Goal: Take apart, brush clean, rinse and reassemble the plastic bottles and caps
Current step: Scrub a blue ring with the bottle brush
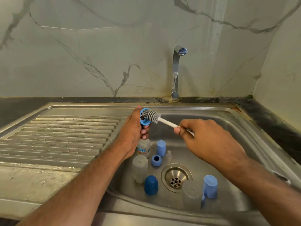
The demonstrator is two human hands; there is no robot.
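Observation:
My left hand point(135, 131) grips a blue screw ring point(145, 122) above the sink basin, its opening facing right. My right hand point(203, 139) holds the white handle of a bottle brush point(151, 116), whose grey bristle head lies against the ring's opening. Down in the basin lie a labelled clear bottle point(144, 148), a second clear bottle point(140, 168) and a third one point(192, 194). Around them stand a dark blue cap point(151, 185), two light blue caps point(161, 147) point(210, 186), another blue ring point(156, 160) and a clear teat point(168, 155).
The steel sink point(244, 128) has a round drain point(176, 177) in its middle. A ribbed, wet draining board point(61, 136) stretches to the left. A chrome tap point(176, 70) rises at the back with no water running. A dark countertop borders the sink on the right.

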